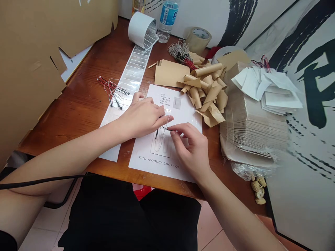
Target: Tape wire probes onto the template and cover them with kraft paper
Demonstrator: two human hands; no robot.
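A printed white sheet lies near the desk's front edge. Over its middle, my right hand pinches the dark tip of a thin wire between thumb and fingertips. My left hand rests palm down across the sheet's left side, fingers spread, its thumb beside the wire. Beneath both hands, a clear piece with a looped wire lies on the print. A strip of silvery labels runs from its roll to under my left forearm. Several red, white and black wires lie left of the strip.
Curled brown paper pieces heap right of the sheet, beside flat brown paper. A wire bundle, tape roll and water bottle stand behind. A wrapped stack topped with white slips is at right; cardboard at left.
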